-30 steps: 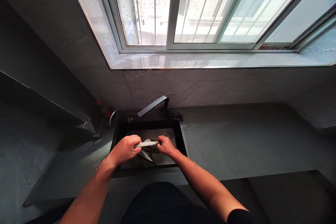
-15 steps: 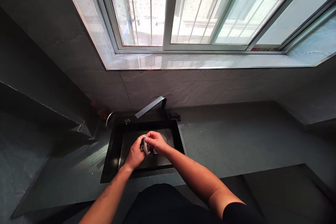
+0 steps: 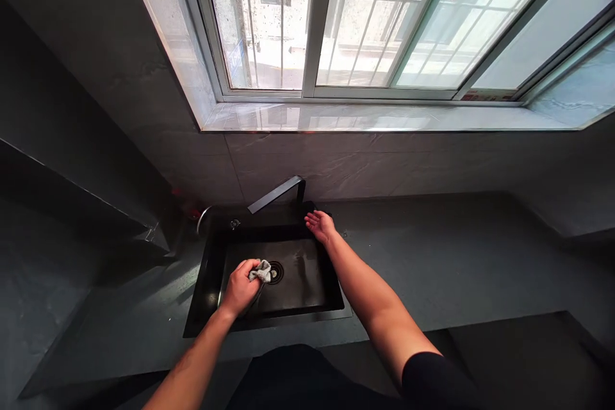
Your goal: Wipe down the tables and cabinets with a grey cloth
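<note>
Over the black sink (image 3: 307, 307), my left hand (image 3: 241, 286) is closed around a small grey-white cloth (image 3: 261, 271), bunched up and poking out past the fingers. My right hand (image 3: 320, 225) is at the sink's back right corner, beside the base of the black faucet (image 3: 276, 195). Its fingers are stretched out, palm partly turned up, and I see nothing in it. Whether it touches the faucet's base I cannot tell. The round drain (image 3: 275, 273) shows just right of the cloth.
Dark countertop (image 3: 432, 256) runs to the right of the sink. Behind it rise a tiled wall (image 3: 360, 163) and a barred window (image 3: 384, 25) with a pale sill (image 3: 336, 116). A tall dark panel (image 3: 96, 141) stands at the left.
My right hand has let go of the cloth and moved back and right to the faucet's base. The cloth stays in my left hand, slightly lower and further left.
</note>
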A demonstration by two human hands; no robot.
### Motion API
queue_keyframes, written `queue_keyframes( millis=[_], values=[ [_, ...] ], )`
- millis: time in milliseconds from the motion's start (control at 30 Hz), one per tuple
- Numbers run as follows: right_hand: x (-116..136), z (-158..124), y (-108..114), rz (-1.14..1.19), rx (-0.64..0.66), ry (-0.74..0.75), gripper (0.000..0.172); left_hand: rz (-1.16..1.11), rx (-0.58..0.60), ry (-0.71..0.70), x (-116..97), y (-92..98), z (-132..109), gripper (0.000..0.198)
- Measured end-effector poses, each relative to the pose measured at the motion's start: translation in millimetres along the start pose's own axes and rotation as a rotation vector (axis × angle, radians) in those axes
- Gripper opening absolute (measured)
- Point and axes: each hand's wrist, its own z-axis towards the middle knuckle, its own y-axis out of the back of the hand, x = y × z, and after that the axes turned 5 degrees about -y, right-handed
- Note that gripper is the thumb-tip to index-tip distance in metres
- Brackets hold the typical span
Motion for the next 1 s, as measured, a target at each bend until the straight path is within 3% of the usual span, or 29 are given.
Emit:
queue_keyframes(
  millis=[167, 333, 467, 667, 800, 900, 1000],
  values=[
    [12.4, 6.2, -5.6, -0.028, 0.05, 0.019, 0.008, -0.001, -0.041, 0.057, 10.5, 11.1, -0.9, 0.02],
    [-3.5, 8.7, 3.5, -0.135, -0.001, 0.022, 0.013, -0.006, -0.078, 0.095, 17.7, 17.8, 1.5, 0.023],
    [-47.3, -10.7, 1.4, -0.28, 0.077, 0.084, 0.023, -0.06, -0.071, 0.091, 19.6, 18.0, 5.1, 0.027],
    [-132.4, -62.4, -21.5, -0.564, 0.464, 0.169, 0.038, -0.136, -0.087, 0.087, 25.1, 12.0, 15.2, 0.029],
    [-153.2, -70.6, -36.7, -0.677, 0.522, 0.278, 0.023, -0.214, -0.105, 0.093, 32.4, 6.6, 22.3, 0.039],
    [-150.7, -65.5, -41.9, -0.711, 0.502, 0.35, 0.006, -0.387, -0.078, 0.159, 34.8, 7.6, 28.3, 0.057],
    [-143.6, -63.2, -42.8, -0.734, 0.552, 0.353, 0.005, -0.537, -0.041, 0.227, 31.9, 17.2, 34.8, 0.071]
  ],
)
